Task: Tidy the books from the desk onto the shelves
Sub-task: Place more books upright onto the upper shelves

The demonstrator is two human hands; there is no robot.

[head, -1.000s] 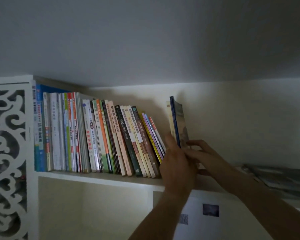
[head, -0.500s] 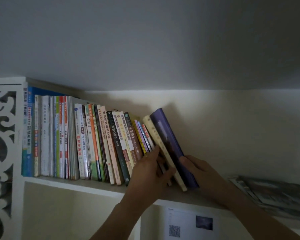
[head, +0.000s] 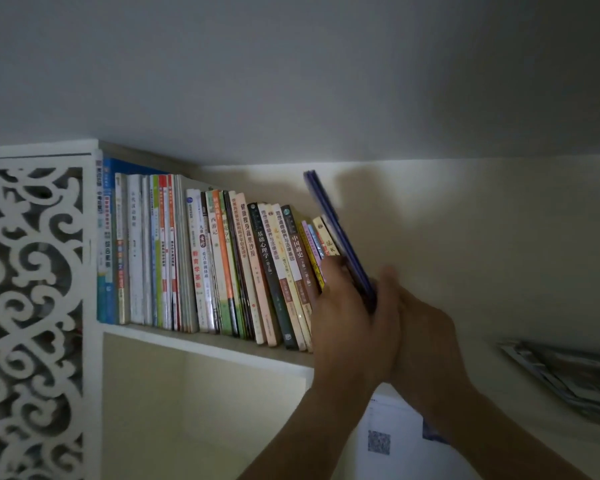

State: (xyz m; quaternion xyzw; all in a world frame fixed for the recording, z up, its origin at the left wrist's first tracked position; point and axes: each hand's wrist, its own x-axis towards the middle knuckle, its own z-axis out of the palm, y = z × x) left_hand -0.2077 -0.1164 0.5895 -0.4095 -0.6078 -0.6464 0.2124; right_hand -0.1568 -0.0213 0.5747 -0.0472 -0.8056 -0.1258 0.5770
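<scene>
the lower part of the purple book (head: 340,237) is hidden between the two hands, left hand (head: 352,320) and right hand (head: 420,344), both blurred, so their grip cannot be told. the last leaning books (head: 321,242) vanish behind the left hand, and the flat stack (head: 565,379) near the shelf's (head: 201,339) right end is dim, cut by the frame edge.

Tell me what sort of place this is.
Probably a home study or bedroom corner: a white shelf under the ceiling packed with a row of books, a carved white panel at its side, and magazines lying flat.
</scene>
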